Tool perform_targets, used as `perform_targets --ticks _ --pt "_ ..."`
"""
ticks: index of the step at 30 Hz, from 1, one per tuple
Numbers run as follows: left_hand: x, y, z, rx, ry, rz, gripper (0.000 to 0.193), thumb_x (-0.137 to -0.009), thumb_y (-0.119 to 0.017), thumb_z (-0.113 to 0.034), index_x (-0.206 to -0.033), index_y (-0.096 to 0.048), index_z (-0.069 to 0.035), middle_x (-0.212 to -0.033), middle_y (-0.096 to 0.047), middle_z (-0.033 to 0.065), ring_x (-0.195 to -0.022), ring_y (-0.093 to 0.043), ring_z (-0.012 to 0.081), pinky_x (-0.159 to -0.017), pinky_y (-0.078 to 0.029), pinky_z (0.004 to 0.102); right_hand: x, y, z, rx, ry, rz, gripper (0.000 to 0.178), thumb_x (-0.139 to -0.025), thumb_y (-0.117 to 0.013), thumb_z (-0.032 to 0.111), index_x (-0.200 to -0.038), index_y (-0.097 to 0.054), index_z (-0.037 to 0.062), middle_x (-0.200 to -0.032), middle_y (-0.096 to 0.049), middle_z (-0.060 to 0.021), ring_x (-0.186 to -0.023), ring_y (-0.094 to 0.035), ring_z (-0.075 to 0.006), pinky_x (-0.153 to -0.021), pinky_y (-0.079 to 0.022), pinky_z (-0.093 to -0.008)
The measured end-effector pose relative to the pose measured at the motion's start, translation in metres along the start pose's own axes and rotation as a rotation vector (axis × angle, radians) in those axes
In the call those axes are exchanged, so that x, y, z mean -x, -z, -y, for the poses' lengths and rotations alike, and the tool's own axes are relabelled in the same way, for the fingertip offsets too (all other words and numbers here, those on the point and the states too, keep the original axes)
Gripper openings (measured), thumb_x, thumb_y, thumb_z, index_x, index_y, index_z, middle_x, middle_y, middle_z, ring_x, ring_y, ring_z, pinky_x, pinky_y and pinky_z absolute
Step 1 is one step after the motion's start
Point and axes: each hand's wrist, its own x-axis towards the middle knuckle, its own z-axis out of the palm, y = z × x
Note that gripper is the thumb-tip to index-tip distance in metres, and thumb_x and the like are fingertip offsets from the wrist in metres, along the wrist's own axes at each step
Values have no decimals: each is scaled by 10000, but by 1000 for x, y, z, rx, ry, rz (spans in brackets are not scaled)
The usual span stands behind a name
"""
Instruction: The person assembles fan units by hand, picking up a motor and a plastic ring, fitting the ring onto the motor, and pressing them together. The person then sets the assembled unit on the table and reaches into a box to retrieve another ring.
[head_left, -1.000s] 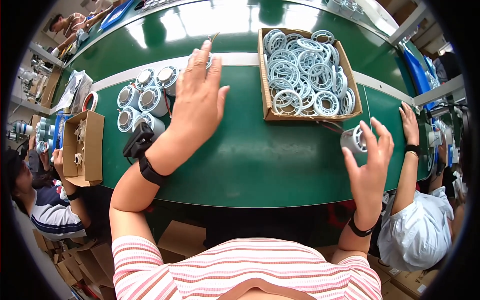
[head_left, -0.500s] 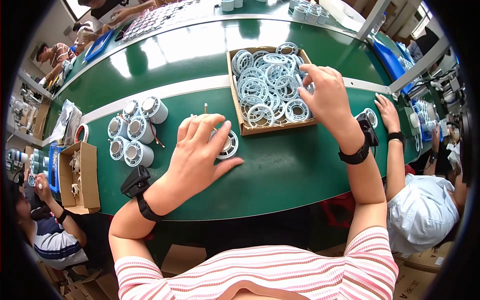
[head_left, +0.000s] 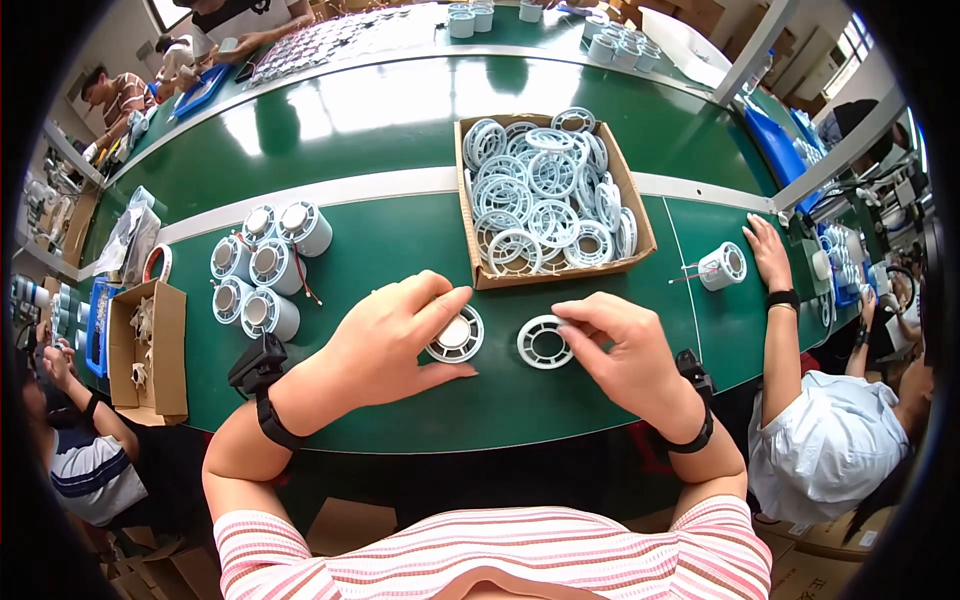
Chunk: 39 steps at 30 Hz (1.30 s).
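My left hand (head_left: 385,335) curls its fingers and thumb round a light-blue cylindrical motor unit (head_left: 458,336) standing on the green table; its round, slotted top shows beside my fingertips. To its right, my right hand (head_left: 630,350) pinches the edge of a light-blue plastic ring (head_left: 524,343) between thumb and fingers. The ring is apart from the unit. Just beyond both hands stands an open cardboard box (head_left: 570,274) heaped with similar rings (head_left: 500,200).
Several light-blue units (head_left: 272,314) with thin wires are grouped at the left. A smaller cardboard box (head_left: 170,350) sits farther left, near a tape roll (head_left: 158,263). At the right, one unit (head_left: 722,266) lies by a co-worker's hand (head_left: 768,255). A metal rail (head_left: 390,185) crosses the table.
My right hand has come from the ring box toward me, bringing a ring out. My left hand stays at the unit. The co-worker's unit at the right now shows in full.
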Motion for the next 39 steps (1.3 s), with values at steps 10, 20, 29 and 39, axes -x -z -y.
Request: perform_targets --ticks 10,20,29,39 --pt "-4 -15 -9 883 468 145 642 -869 -800 -60 -1416 -464 -53 -1222 -597 105 -891 -712 146 -757 -602 282 18 -4 -17 186 137 35 472 -794 -811 34 -1241 -664 16 -1220 -650 -138 -1083 -643 -325 -920 -540 -379" --pt "-5 -16 -14 1203 599 214 682 -871 -728 91 -1472 -443 -58 -1237 -603 43 -997 -677 110 -823 -608 264 24 -12 -21 204 218 155 571 -744 -847 57 -1277 -644 29 -1262 -620 -163 -1170 -607 -339 -975 -521 -410" --pt "0 -38 -21 1405 520 212 690 -911 -693 73 -1526 -410 -58 -1324 -585 77 -1074 -685 147 -888 -602 291 21 -34 25 8 136 -142 591 -684 -871 31 -1234 -655 26 -1211 -619 -156 -1089 -642 -307 -899 -553 -385" --pt "4 -49 -26 1447 417 110 708 -933 -662 105 -1563 -379 -51 -1440 -513 82 -1286 -573 185 -1114 -510 371 8 -53 29 47 132 -80 640 -678 -918 90 -1262 -666 23 -1114 -592 -120 -1009 -625 -264 -829 -553 -359"
